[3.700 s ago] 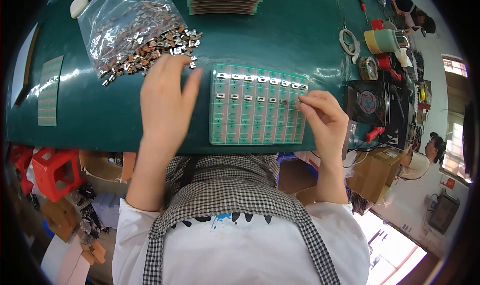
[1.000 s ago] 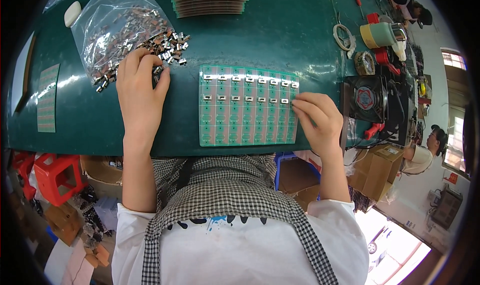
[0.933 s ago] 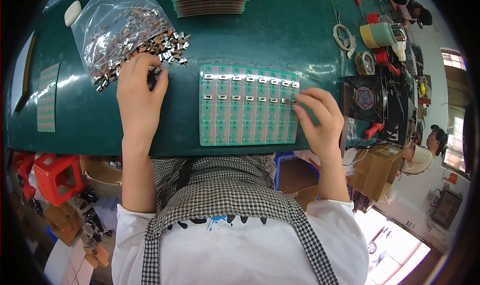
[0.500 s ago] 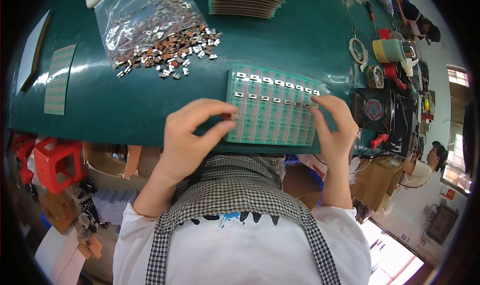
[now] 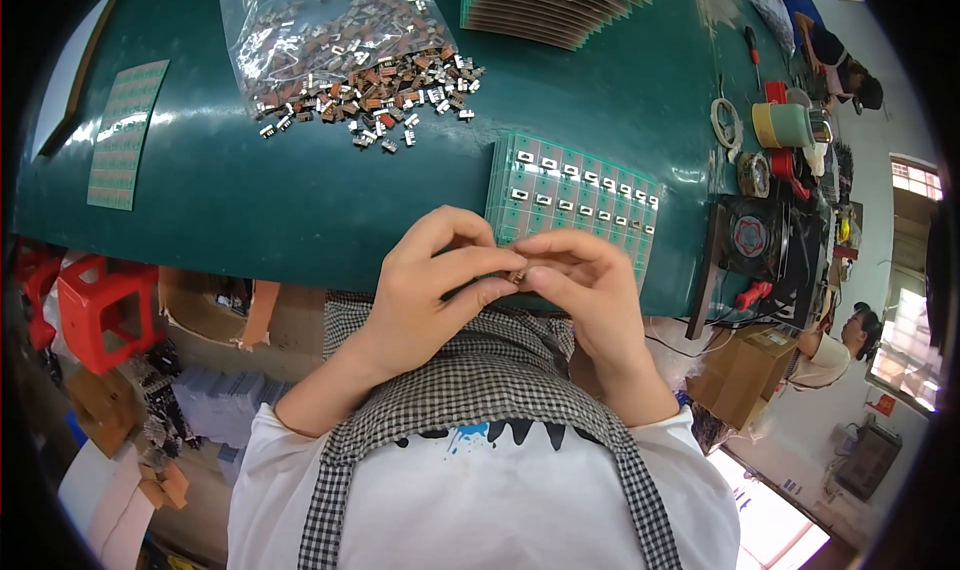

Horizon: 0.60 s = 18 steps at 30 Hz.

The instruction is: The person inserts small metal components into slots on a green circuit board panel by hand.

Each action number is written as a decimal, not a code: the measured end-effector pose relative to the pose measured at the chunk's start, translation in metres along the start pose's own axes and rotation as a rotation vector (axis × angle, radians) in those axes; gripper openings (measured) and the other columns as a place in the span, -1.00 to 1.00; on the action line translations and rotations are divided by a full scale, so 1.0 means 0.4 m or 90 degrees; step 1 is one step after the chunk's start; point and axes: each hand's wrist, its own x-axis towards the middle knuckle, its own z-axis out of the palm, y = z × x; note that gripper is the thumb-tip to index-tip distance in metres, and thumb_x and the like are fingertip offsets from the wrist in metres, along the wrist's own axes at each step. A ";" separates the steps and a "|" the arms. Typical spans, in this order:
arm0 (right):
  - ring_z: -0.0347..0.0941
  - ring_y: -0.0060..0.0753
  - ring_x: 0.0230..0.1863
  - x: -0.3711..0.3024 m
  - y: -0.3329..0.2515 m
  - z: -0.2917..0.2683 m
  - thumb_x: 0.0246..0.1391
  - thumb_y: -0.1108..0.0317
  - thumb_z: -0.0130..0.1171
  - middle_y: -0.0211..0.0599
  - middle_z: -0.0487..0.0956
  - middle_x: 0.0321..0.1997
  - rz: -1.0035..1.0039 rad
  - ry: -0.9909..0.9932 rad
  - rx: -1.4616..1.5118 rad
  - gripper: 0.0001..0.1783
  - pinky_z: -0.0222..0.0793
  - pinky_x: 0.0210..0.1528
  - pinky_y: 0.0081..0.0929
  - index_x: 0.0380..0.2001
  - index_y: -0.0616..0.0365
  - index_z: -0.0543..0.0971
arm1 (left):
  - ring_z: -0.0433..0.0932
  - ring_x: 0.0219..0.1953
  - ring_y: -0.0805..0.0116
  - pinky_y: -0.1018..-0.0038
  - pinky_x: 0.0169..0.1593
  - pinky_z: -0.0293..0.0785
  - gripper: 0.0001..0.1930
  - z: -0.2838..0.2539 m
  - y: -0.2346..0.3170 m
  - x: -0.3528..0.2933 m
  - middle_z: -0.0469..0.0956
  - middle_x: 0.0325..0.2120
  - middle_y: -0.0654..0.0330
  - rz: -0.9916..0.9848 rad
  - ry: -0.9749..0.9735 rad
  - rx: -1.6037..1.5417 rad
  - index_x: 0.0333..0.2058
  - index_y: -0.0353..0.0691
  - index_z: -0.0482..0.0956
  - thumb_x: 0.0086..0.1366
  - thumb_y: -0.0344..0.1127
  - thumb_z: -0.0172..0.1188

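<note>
A green circuit board panel lies on the table, with two rows of small metal slide switches along its far part. Over its near left edge my two hands meet. My left hand is closed, its thumb and index finger pinching a small slide switch. From the other side my right hand closes its thumb and fingers on the same little part. My fingers cover most of it, so I cannot tell whether more parts are in the left palm.
A clear plastic bag spills a pile of loose slide switches at the back. Stacked boards stand behind the panel. One more board lies far left. A small fan, tape rolls and a screwdriver are on the right.
My right hand has left the right end of the second row and moved left to meet my left hand. The left hand has shifted right. The whole view has shifted slightly.
</note>
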 end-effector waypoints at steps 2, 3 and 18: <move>0.55 -0.40 -0.11 -0.009 -0.013 0.003 0.05 0.58 0.19 -0.13 0.57 -0.12 -0.011 0.038 -0.052 -0.68 0.48 -0.01 -0.52 -0.08 0.36 0.51 | 0.47 -0.36 0.31 0.46 -0.32 0.41 -0.75 -0.005 -0.004 0.001 0.47 -0.41 0.21 0.039 -0.024 0.037 -0.30 -0.20 0.63 -0.04 -0.47 0.34; 0.55 -0.40 -0.12 -0.015 -0.018 -0.001 0.03 0.59 0.21 -0.15 0.58 -0.13 -0.009 0.013 -0.108 -0.70 0.48 -0.01 -0.52 -0.12 0.36 0.53 | 0.49 -0.36 0.29 0.45 -0.31 0.43 -0.74 -0.008 0.003 -0.001 0.48 -0.41 0.20 0.079 -0.065 0.049 -0.27 -0.22 0.61 -0.03 -0.47 0.32; 0.50 -0.29 -0.28 0.064 0.051 0.012 -0.23 0.61 0.30 -0.35 0.59 -0.39 -0.546 0.192 -0.795 -0.71 0.41 -0.31 -0.47 -0.33 0.15 0.63 | 0.43 -0.22 0.17 0.31 -0.06 0.31 -0.80 -0.090 -0.111 0.064 0.45 -0.31 0.16 -0.033 0.095 0.555 -0.24 -0.24 0.52 0.11 -0.45 0.20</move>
